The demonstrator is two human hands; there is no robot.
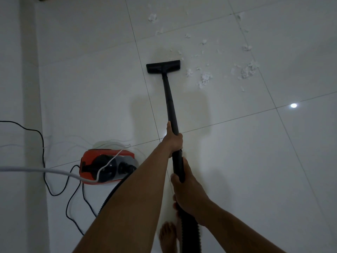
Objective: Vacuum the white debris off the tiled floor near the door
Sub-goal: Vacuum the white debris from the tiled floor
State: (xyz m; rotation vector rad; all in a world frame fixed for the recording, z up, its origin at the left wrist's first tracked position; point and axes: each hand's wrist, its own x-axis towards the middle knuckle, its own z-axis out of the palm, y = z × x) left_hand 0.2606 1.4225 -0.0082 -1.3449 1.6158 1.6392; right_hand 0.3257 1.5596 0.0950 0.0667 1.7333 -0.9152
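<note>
Firmly, both hands, left hand (174, 141) and right hand (187, 190), clench the black wand (170, 99); its flat nozzle (163, 67) meets fluffy white debris (205, 79) on glossy tiles (255, 152), upper centre.

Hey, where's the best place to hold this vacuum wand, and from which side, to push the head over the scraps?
Probably as now: on the black wand, left hand wrapped mid-tube from its left, right hand lower, where the tube meets the ribbed hose. The long straight tube slopes toward the person, so two spaced grips steer the floor head toward the white debris.
</note>
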